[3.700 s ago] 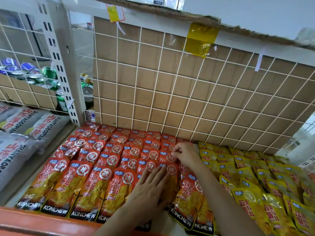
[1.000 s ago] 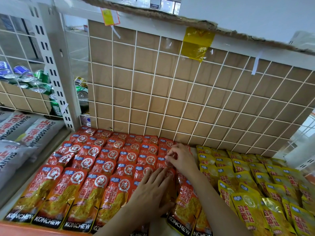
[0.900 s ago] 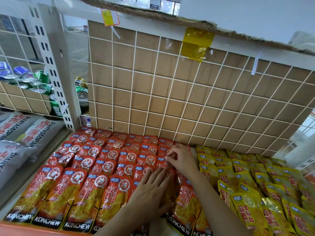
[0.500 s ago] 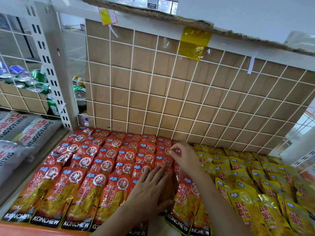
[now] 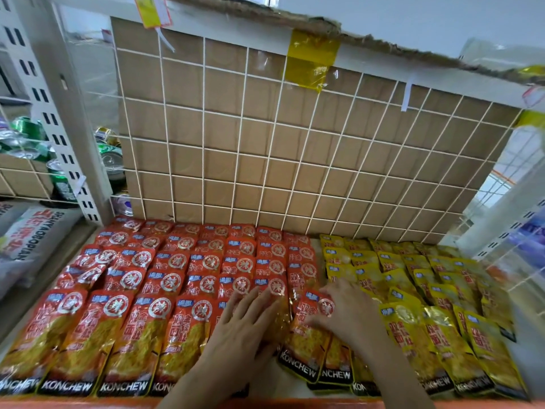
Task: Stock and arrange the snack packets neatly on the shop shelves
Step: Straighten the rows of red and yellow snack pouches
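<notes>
Pale printed sacks (image 5: 26,246) lie on the far-left shelf, with green drink cans (image 5: 60,184) above them behind wire. Red foil snack packets (image 5: 177,278) cover this shelf's left half in overlapping rows. The left hand (image 5: 244,326) lies flat on them, fingers straight, gripping nothing. Just beside it, the right hand (image 5: 345,314) curls its fingers round one front red packet (image 5: 306,346). Yellow foil packets (image 5: 413,290) fill the right half.

"KONCHEW" on black bottom strip of red packets (image 5: 124,335); "SHANYAOBOPIAN" on grey bag (image 5: 35,234), left.
</notes>
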`<action>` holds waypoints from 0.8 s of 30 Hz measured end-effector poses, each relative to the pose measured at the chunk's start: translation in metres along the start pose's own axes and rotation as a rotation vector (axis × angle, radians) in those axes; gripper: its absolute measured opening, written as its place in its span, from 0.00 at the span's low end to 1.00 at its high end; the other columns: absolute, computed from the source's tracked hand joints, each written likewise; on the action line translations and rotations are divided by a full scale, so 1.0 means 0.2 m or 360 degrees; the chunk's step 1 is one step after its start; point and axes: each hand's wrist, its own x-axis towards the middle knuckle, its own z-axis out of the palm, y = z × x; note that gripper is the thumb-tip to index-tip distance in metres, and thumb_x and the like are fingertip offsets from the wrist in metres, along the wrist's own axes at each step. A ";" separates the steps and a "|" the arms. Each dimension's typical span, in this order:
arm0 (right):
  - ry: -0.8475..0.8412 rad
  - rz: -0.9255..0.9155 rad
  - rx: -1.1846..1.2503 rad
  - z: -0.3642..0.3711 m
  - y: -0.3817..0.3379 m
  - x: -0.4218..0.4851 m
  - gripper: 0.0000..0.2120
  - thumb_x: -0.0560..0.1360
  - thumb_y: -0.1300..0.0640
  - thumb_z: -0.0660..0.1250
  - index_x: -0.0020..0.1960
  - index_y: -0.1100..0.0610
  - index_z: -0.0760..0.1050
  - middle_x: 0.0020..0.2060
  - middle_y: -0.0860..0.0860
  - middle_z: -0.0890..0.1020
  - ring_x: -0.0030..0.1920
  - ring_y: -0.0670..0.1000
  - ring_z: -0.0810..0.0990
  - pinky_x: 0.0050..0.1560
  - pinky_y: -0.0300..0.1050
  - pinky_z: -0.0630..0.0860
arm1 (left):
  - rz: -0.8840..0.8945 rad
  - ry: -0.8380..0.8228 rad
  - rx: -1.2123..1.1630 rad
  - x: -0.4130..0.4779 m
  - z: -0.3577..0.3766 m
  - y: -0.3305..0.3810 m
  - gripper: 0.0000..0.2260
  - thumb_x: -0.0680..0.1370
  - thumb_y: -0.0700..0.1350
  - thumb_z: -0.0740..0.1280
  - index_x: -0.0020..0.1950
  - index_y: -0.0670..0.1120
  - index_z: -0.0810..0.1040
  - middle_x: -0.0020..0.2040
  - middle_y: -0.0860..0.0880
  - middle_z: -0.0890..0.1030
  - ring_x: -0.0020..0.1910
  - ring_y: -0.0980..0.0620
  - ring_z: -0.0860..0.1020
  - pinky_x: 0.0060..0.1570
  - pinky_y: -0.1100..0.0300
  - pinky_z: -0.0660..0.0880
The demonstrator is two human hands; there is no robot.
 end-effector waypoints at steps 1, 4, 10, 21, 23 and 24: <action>0.0007 0.0000 0.0029 0.01 -0.01 -0.01 0.36 0.66 0.32 0.65 0.69 0.47 0.65 0.67 0.48 0.66 0.69 0.49 0.63 0.68 0.47 0.62 | 0.0004 -0.0012 0.0008 -0.01 0.00 0.00 0.27 0.72 0.63 0.55 0.68 0.54 0.67 0.67 0.52 0.74 0.68 0.51 0.67 0.63 0.49 0.58; 0.0127 -0.0015 0.0242 0.02 0.00 -0.02 0.28 0.69 0.38 0.68 0.65 0.47 0.69 0.62 0.46 0.68 0.66 0.47 0.65 0.65 0.43 0.63 | 0.0031 -0.0050 0.0008 -0.02 0.01 0.00 0.25 0.73 0.64 0.54 0.67 0.56 0.68 0.66 0.52 0.74 0.68 0.51 0.67 0.64 0.47 0.56; 0.0409 -0.0023 0.0798 0.02 0.03 -0.03 0.05 0.74 0.55 0.68 0.43 0.47 0.73 0.40 0.39 0.75 0.46 0.43 0.75 0.50 0.38 0.74 | 0.0063 -0.0139 -0.0049 -0.01 -0.03 0.00 0.24 0.72 0.61 0.56 0.66 0.56 0.70 0.67 0.51 0.74 0.69 0.49 0.65 0.64 0.46 0.56; 0.0321 -0.0304 0.1248 -0.02 -0.13 -0.06 0.11 0.73 0.58 0.69 0.39 0.43 0.73 0.40 0.42 0.81 0.44 0.41 0.79 0.47 0.37 0.76 | -0.0407 0.0044 -0.1908 0.07 -0.20 0.10 0.30 0.75 0.45 0.70 0.70 0.66 0.61 0.62 0.60 0.74 0.59 0.57 0.76 0.55 0.55 0.77; 0.0351 -0.0289 0.1298 0.00 -0.15 -0.06 0.09 0.73 0.58 0.69 0.41 0.44 0.74 0.42 0.41 0.81 0.45 0.40 0.79 0.47 0.35 0.76 | -0.0429 0.0121 -0.1968 0.06 -0.19 0.10 0.35 0.73 0.36 0.70 0.70 0.64 0.62 0.64 0.59 0.74 0.59 0.57 0.77 0.53 0.57 0.78; 0.0405 -0.0263 0.1289 0.02 -0.14 -0.05 0.08 0.74 0.57 0.68 0.43 0.44 0.74 0.42 0.41 0.80 0.45 0.38 0.79 0.47 0.33 0.75 | -0.0470 0.0145 -0.1958 0.06 -0.19 0.09 0.35 0.73 0.33 0.70 0.69 0.64 0.63 0.65 0.60 0.73 0.57 0.58 0.78 0.52 0.59 0.78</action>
